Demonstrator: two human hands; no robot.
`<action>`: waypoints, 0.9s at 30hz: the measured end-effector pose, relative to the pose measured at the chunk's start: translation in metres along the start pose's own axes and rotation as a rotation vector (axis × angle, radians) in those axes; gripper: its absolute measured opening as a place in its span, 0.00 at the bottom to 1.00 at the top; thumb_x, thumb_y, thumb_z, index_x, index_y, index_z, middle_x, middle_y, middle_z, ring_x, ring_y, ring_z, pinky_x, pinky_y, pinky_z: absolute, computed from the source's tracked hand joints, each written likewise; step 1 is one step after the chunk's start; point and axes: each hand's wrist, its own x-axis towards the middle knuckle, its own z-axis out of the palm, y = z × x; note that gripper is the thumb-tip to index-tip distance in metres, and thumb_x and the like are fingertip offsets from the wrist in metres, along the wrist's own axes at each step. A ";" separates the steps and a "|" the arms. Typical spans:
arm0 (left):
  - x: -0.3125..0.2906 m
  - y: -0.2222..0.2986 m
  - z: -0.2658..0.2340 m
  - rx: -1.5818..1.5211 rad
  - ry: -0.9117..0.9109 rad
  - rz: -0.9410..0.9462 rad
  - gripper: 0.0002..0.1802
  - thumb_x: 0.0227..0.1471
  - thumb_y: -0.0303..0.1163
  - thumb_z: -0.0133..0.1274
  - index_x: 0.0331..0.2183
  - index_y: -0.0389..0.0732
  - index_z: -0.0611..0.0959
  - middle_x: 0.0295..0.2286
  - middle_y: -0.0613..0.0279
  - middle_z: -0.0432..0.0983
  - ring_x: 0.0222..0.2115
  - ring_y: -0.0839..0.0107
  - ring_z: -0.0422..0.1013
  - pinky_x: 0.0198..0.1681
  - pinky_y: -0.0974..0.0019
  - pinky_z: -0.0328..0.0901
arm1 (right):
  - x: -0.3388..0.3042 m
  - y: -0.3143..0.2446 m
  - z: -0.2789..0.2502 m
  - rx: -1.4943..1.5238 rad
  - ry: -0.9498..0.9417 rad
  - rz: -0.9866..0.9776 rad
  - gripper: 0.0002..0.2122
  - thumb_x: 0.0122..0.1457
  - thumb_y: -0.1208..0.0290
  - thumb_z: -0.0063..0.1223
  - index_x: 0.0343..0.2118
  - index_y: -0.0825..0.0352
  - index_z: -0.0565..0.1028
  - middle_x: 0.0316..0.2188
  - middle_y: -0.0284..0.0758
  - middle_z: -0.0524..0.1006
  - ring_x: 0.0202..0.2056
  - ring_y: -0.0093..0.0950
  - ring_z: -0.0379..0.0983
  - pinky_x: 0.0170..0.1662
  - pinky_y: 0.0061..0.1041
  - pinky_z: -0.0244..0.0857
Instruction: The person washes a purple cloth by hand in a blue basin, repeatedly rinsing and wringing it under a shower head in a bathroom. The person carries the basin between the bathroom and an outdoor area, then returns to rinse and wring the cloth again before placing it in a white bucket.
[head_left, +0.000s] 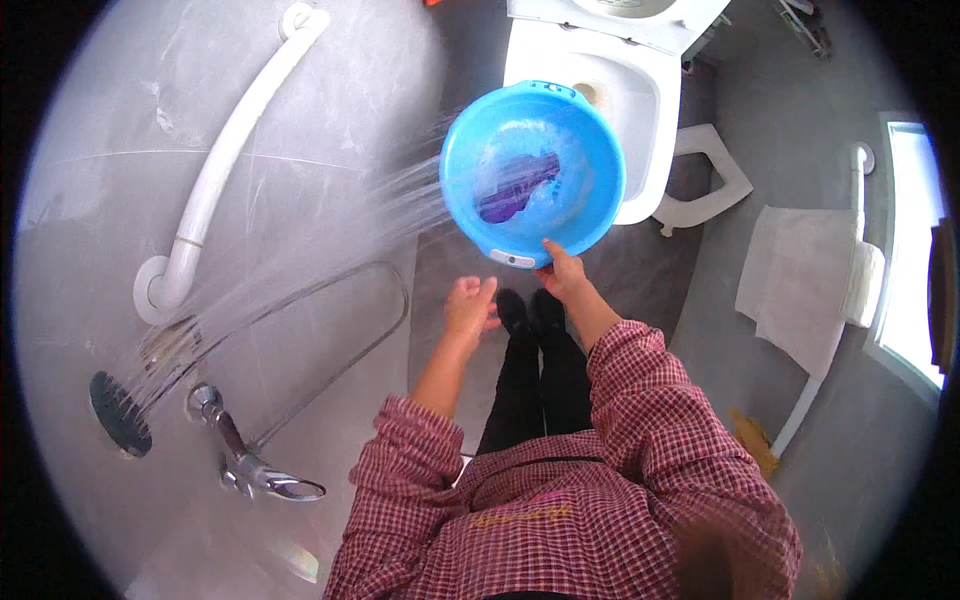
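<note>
Water sprays from the shower head (121,414) on the left wall across to a round blue basin (602,215). In the basin lies a wet purple cloth (518,188) amid foamy water. My right hand (563,275) grips the basin's near rim, with the thumb over the edge and the fingers underneath. Just left of that rim, my left hand (469,308) is apart from the basin, its fingers partly curled and spread, with nothing in them. The basin's far right side overlaps the white toilet (650,110); whether it rests there cannot be told.
A chrome tap (255,473) with a hose (385,330) is on the left wall below a white grab bar (225,165). To the right are a white seat-shaped frame (725,165), a towel (795,275) on a rail and a bright window (908,230).
</note>
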 end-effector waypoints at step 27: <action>0.093 0.038 0.095 -0.220 0.285 0.138 0.44 0.47 0.28 0.55 0.61 0.41 0.51 0.55 0.46 0.51 0.48 0.54 0.63 0.39 0.58 0.69 | 0.108 -0.121 0.075 -1.897 -0.208 -0.480 0.22 0.54 0.64 0.49 0.53 0.57 0.67 0.57 0.45 0.61 0.54 0.45 0.59 0.57 0.43 0.53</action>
